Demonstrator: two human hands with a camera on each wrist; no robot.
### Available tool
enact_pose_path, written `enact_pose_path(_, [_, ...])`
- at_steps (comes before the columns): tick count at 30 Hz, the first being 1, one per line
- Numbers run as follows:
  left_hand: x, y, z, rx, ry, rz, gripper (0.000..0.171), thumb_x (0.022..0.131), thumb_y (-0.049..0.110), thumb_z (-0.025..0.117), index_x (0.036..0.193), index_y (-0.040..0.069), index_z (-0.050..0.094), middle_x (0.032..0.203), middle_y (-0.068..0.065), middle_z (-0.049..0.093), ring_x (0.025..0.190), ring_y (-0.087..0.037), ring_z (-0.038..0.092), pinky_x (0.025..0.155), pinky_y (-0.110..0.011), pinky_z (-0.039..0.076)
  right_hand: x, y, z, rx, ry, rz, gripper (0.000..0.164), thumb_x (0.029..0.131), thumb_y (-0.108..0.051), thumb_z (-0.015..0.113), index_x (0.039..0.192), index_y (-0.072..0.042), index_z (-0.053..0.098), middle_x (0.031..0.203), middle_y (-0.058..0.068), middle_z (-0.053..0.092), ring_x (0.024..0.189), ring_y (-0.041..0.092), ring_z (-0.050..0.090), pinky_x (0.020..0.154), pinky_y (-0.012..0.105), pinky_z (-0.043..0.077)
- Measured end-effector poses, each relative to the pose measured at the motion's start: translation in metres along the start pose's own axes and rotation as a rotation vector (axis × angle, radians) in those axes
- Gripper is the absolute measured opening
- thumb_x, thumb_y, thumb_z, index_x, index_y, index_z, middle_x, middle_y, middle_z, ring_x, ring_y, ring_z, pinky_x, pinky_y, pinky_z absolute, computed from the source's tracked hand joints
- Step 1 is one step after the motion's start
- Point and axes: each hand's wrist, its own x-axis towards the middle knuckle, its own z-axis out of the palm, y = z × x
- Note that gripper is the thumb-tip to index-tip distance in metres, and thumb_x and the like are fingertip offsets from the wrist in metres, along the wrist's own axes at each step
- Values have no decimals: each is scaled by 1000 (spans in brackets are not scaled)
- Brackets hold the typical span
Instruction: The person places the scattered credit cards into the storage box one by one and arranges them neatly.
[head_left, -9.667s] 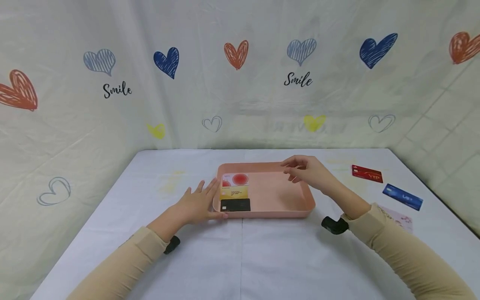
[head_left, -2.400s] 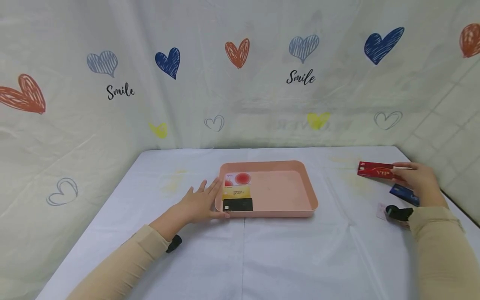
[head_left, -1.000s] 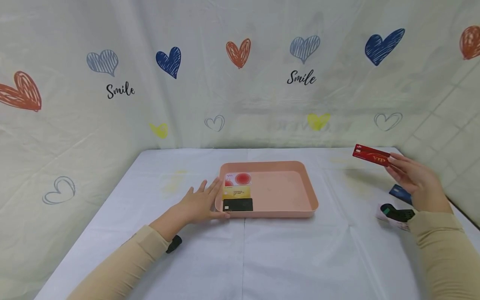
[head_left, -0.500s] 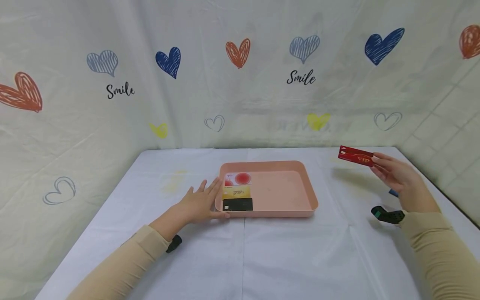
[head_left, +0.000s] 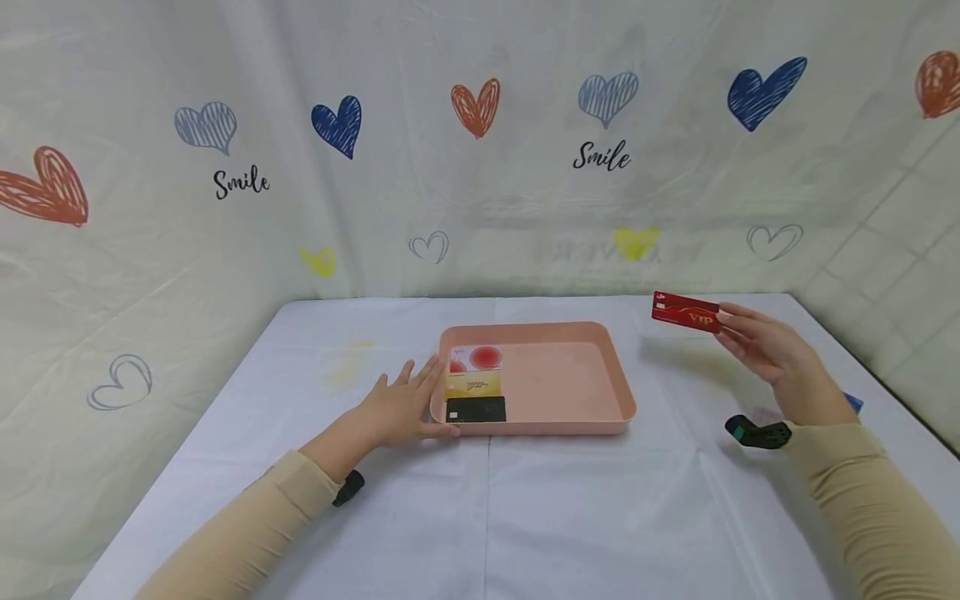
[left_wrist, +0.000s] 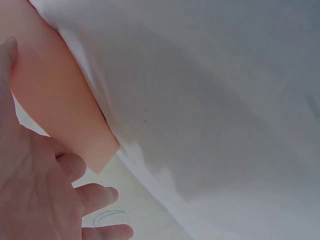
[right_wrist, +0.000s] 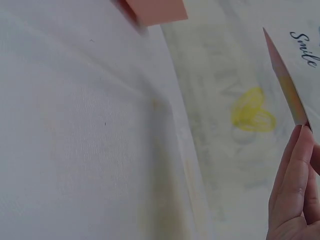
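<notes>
My right hand [head_left: 772, 358] pinches one end of a red VIP card [head_left: 684, 312] between thumb and fingers, holding it above the table to the right of the pink tray [head_left: 570, 429]. In the right wrist view the same card [right_wrist: 287, 85] shows nearly edge-on. My left hand [head_left: 397, 407] rests with spread fingers against the tray's left side, the thumb at its front edge. Inside the tray, along its left end, a white card with red circles [head_left: 476, 358], a gold card [head_left: 472, 384] and a black card [head_left: 476, 409] lie in a column.
Behind my right wrist, a blue card [head_left: 853, 403] on the table [head_left: 585, 517] is mostly hidden. A black wrist camera [head_left: 757, 433] sticks out under the right forearm. A pale curtain [head_left: 525, 192] with printed hearts hangs behind the table.
My right hand has lifted the red card off the table at the right and carried it leftward, closer to the tray. My left hand and the tray have stayed in place.
</notes>
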Motion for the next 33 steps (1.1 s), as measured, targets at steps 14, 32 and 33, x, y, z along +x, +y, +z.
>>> enact_pose_path(14, [3,-2,3,9,11,6,115,85,74,65,166,13,11,172,-4,10,154,-43,14,116,-70,15,-8,10,28,-32,-6,17,15,98,-12,70,92,-20,80,124,-3,47,87,12,68,85,25,57])
enact_pose_path(32, [2,-3,3,-17,12,4,114,85,73,66,166,12,12,172,-5,10,154,-43,13,116,-71,14,-6,47,66,-215,-140,21,12,104,-14,61,109,-22,67,112,-5,59,92,10,70,88,24,55])
enact_pose_path(33, [2,-3,3,-18,13,5,114,85,73,66,166,12,12,172,-5,10,154,-43,13,116,-71,14,-6,49,68,-224,-145,22,12,104,-14,61,110,-22,67,112,-4,60,92,10,70,88,24,55])
